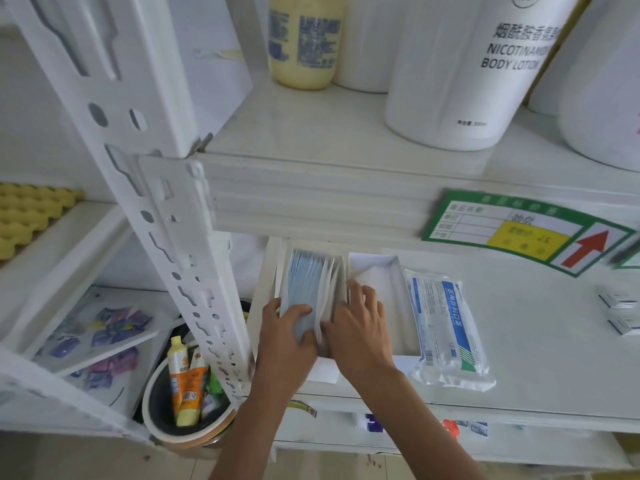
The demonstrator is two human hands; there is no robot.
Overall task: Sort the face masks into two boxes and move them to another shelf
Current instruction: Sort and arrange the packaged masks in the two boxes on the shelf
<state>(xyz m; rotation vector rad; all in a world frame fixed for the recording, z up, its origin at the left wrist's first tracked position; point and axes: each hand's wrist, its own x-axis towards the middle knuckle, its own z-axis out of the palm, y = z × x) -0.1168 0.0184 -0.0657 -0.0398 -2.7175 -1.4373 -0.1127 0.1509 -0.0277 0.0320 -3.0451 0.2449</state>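
Sorting looked well under way but unfinished. 2 white boxes stood side by side on the lower shelf (519, 341): the left box (282, 271) was packed with blue and white face masks (306, 282) standing on edge, while the right box (384, 271) showed mostly its white interior (what lay in it could not be told). 1 sealed mask packet (446, 323) lay flat just beside the right box, at 3 o'clock from it, not yet boxed. Neither box had been carried to another shelf, so that step was judged to remain.

The left hand (287, 337) sat at the near end of the left box, its fingers (301, 311) curled over the mask edges and pressing them together. The right hand (360, 330) lay at 3 o'clock of it, touching the stack, its fingers (360, 292) reaching toward 12 o'clock over the wall between the boxes; whether they pinched a mask could not be told.
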